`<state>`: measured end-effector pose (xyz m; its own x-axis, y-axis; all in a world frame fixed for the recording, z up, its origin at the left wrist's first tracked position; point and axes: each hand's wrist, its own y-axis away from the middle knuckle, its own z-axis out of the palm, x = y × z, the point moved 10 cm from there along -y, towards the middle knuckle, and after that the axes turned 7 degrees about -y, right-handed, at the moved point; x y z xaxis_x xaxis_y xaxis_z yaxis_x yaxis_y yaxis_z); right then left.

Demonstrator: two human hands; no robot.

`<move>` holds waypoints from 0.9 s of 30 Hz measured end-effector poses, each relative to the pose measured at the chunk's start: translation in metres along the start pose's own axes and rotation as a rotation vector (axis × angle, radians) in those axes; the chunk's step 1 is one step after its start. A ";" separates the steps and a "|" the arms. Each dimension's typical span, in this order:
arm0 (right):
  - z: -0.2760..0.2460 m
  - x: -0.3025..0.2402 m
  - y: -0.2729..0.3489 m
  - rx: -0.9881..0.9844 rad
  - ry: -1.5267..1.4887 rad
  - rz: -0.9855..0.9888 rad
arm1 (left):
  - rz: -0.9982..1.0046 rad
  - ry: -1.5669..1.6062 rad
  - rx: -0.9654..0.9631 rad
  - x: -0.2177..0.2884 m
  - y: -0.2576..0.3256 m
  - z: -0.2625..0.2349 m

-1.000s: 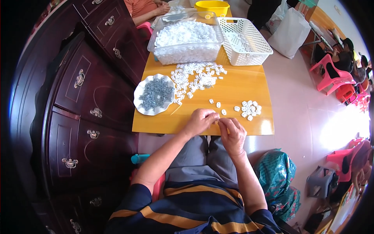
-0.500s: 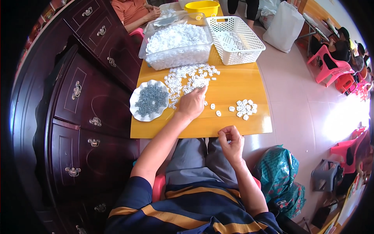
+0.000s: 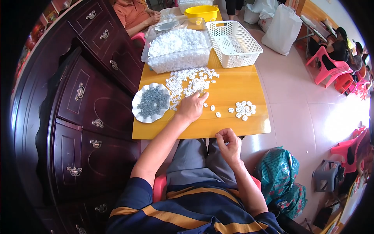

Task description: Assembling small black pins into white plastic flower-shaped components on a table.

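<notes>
Just below a loose spread of small white plastic pieces [image 3: 183, 84], my left hand [image 3: 190, 108] hovers or rests over the yellow-brown table [image 3: 230, 126]. Its index finger is stretched out and the other fingers are partly hidden; no piece shows at its fingertip. Single white pieces [image 3: 218, 114] lie to the right of that hand. At the table's front edge my right hand [image 3: 230, 146] is closed in a pinch; whatever it holds is too small to make out. A group of several white pieces [image 3: 243, 109] sits on the right side of the table.
A white scalloped dish [image 3: 136, 105] of small grey parts is at the table's left. Behind stand a clear bin [image 3: 179, 64] heaped with white pieces, a white perforated basket [image 3: 243, 58] and a yellow tub [image 3: 201, 12]. Another person's hands [image 3: 154, 17] work at far left. Dark drawers [image 3: 97, 89] flank the table.
My left hand has drawn back slightly from the loose white pieces toward me. My right hand keeps its pinch and has hardly moved. The view has shifted a little.
</notes>
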<state>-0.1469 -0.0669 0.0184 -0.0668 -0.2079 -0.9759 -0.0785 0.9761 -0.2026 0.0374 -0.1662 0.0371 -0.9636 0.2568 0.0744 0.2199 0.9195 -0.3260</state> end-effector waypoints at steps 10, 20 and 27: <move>0.005 -0.002 0.018 -0.059 -0.008 0.057 | -0.039 0.027 0.008 0.000 0.035 -0.017; 0.000 0.028 0.044 -0.048 -0.379 0.260 | -0.025 0.053 0.145 0.034 0.116 -0.057; -0.014 0.045 0.075 -0.191 -0.318 0.328 | 0.065 0.028 0.211 0.054 0.143 -0.066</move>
<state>-0.1696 -0.0040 -0.0393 0.1862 0.1666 -0.9683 -0.2875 0.9516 0.1085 0.0273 -0.0010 0.0561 -0.9433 0.3241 0.0717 0.2418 0.8190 -0.5203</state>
